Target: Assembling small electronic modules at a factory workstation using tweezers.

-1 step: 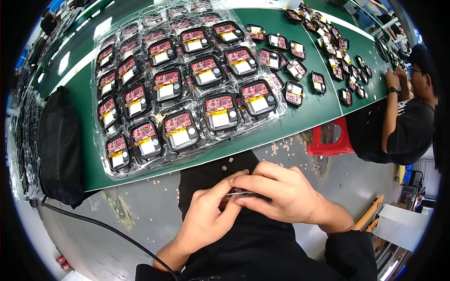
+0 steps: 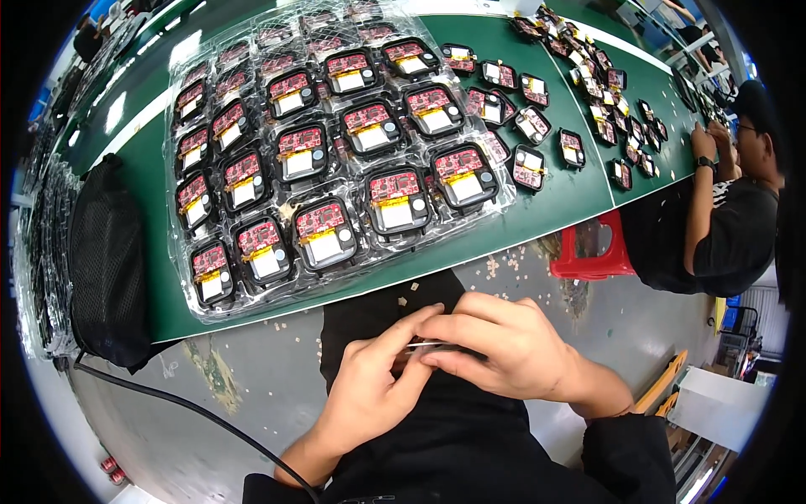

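Over my lap, my left hand (image 2: 374, 374) and my right hand (image 2: 512, 346) meet, thumbs and fingers closed on a small thin flat piece (image 2: 430, 343). It is turned edge-on, with a pale line along a dark side; the fingers cover most of it, so its kind is not clear. Beyond my hands, a clear plastic tray (image 2: 206, 314) lies on the green table. Rows of black square casings (image 2: 324, 237) sit in it, each showing a red circuit board, a white block and yellow tape.
Loose casings (image 2: 528, 168) lie right of the tray, with a heap (image 2: 600, 84) farther off. A black mesh bag (image 2: 109, 260) hangs at the left table edge, a black cable (image 2: 193, 406) below it. A co-worker (image 2: 726, 210) sits at right by a red stool (image 2: 592, 248).
The flat piece has tilted slightly between my fingers, so its edge shows as a thinner, paler line. Both hands stay almost in place.
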Motion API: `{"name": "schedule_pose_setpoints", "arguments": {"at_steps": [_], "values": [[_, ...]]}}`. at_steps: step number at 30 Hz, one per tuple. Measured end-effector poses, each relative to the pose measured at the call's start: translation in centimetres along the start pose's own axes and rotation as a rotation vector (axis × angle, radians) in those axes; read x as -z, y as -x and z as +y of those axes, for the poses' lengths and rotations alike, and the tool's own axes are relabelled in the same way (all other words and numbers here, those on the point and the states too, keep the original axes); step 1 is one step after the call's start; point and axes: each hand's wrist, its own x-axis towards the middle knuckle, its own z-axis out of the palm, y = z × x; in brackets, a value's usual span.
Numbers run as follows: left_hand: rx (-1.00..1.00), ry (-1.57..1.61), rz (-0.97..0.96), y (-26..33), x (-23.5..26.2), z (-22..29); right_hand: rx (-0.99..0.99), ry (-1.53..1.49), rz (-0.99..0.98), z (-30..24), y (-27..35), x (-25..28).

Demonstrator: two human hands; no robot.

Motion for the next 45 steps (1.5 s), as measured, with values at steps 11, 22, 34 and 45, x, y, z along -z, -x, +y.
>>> {"name": "schedule_pose_setpoints", "arguments": {"at_steps": [11,22,34,45], "values": [[0.144,0.356,0.000,-0.2,-0.2,-1.7,-0.022,-0.053,0.210,1.3,0.4,-1.2],[0.078,0.382,0.166,-0.1,-1.0,-2.7,0.000,-0.006,0.101,0.8,0.6,-1.0],[-0.075,0.187,0.173,0.3,-1.5,-3.0,-0.056,-0.046,0.270,0.2,0.4,-2.4],[-0.079,0.144,0.257,0.0,-1.7,-2.9,-0.058,-0.090,0.341,-0.3,0.1,-2.9]]}}
